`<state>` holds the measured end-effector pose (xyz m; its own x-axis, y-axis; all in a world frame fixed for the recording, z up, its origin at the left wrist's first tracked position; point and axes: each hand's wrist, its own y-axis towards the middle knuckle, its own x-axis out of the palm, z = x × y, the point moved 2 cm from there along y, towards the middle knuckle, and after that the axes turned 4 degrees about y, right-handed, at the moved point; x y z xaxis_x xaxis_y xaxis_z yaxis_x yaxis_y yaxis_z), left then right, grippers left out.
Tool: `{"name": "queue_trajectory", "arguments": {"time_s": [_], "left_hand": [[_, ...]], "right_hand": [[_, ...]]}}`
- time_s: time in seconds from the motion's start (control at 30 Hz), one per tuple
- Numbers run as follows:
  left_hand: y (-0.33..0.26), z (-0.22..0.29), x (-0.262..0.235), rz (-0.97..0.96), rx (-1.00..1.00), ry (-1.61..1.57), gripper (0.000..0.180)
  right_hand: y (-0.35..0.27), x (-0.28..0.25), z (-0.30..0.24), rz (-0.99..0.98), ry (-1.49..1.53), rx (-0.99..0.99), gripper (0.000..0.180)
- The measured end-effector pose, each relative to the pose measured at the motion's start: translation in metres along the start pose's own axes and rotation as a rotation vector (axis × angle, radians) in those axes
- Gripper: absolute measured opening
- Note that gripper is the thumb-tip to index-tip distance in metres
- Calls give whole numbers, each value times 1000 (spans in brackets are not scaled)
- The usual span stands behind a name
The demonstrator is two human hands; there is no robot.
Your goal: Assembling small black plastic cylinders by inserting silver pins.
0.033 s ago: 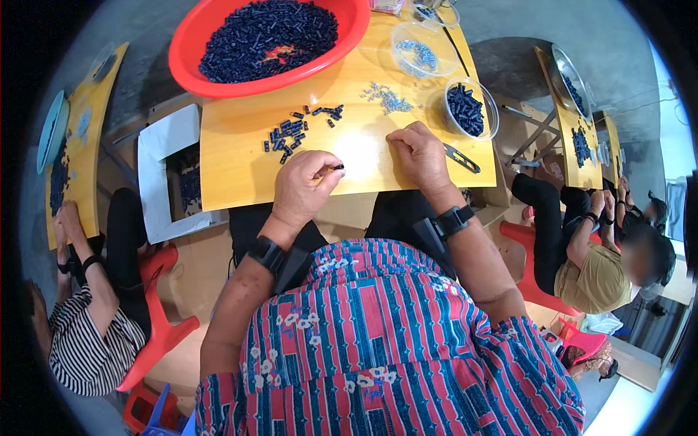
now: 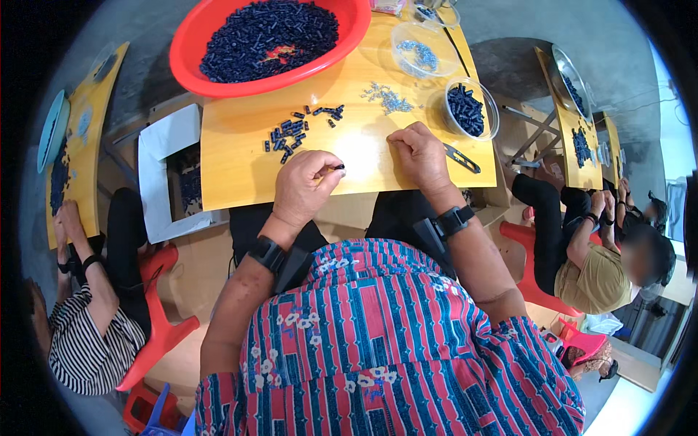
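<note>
Between thumb and forefinger, my left hand [image 2: 304,186] pinches a small black plastic part [image 2: 338,167] above the table's near edge. My right hand [image 2: 420,156] is closed, its thumb and fingertips pressed together just over the tabletop; whatever they hold, if anything, is hidden. A loose group of black parts [image 2: 287,133] lies beyond my left hand. Past my right hand is a scatter of tiny clear pieces [image 2: 389,98]. A black cutter-like tool [image 2: 462,158] lies beside my right wrist.
A big red basin [image 2: 270,91] full of black parts stands at the far left of the yellow table [image 2: 240,171]. A clear tub of black parts [image 2: 465,110] and a shallow tub of clear pieces [image 2: 418,58] stand on the right. Co-workers sit at tables on both sides.
</note>
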<state>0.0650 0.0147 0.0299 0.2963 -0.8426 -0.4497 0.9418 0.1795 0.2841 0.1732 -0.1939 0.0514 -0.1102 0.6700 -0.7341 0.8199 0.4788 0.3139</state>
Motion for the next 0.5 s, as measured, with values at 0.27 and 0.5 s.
{"name": "queue_trajectory", "arguments": {"time_s": [0.27,0.5], "left_hand": [[1,-3,-1,-13,-54,-65,11],[1,-5,-2,-12,-94,-108,12]], "right_hand": [[-2,10,-14,-47,-290,-29,7],[-7,23,-26,-49,165,-18,4]]}}
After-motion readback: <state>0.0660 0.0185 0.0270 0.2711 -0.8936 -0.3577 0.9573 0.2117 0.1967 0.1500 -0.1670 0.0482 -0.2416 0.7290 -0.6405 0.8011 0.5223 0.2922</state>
